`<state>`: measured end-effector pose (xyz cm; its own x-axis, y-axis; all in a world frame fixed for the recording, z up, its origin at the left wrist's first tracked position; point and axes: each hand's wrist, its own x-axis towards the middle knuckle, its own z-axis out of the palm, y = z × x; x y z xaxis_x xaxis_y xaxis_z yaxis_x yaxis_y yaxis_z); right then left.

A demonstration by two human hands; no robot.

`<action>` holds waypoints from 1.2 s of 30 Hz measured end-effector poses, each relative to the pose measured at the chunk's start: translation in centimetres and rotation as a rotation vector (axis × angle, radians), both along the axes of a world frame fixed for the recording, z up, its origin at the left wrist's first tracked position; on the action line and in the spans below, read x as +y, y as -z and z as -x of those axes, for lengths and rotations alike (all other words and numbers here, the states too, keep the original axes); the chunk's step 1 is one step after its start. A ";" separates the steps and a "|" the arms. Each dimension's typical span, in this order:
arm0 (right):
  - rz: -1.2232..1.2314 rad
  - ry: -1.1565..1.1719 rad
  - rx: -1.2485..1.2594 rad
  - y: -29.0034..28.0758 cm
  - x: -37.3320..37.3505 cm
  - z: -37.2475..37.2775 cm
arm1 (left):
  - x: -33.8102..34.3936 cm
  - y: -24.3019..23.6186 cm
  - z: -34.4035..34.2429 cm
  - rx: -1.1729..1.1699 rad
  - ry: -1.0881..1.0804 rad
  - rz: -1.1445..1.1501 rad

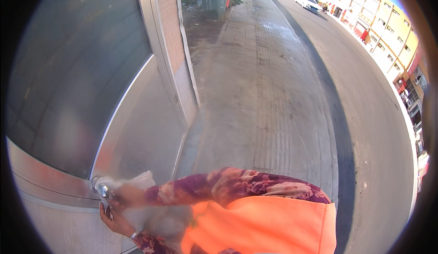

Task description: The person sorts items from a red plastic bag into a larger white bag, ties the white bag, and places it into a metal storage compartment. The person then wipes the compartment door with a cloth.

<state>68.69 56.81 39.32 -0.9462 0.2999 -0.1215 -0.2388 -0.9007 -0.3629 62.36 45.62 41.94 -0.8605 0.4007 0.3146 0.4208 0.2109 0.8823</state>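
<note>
At the lower left, a shiny metal door knob (103,190) stands out from the metal-framed door (150,112). My right hand (125,196), blurred, reaches across to its side with the fingers closed; whatever they grip is hidden. Just below, my left hand (117,222) has its fingers bent up towards the knob and my right hand. Something small and dark shows between the two hands, too unclear to name. A whitish, thin, crumpled plastic bag or sheet (142,179) lies behind the knob and my right wrist.
The door's large dark glass pane (73,71) fills the left side, with a tiled wall (169,26) beside it. A paved sidewalk (260,94) runs ahead along a road (365,99). Farther off are a dark bin (214,2) and a white car (310,4).
</note>
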 end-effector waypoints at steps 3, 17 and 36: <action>-0.247 0.002 -0.026 -2.8 0.1 -1.5 | -1.3 0.7 3.6 0.358 -0.088 0.014; -0.277 -0.077 -0.326 -5.2 2.3 4.5 | -3.3 1.6 5.0 0.228 -0.011 -0.039; -0.919 -0.170 -0.481 -10.2 -0.8 -11.0 | -7.5 -1.0 -2.3 0.109 0.146 -0.021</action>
<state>79.73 56.01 49.50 -0.8969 0.3349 -0.2888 0.2157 -0.2388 -0.9468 64.66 38.09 42.93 -0.7539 0.5113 0.4125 0.5392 0.1229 0.8331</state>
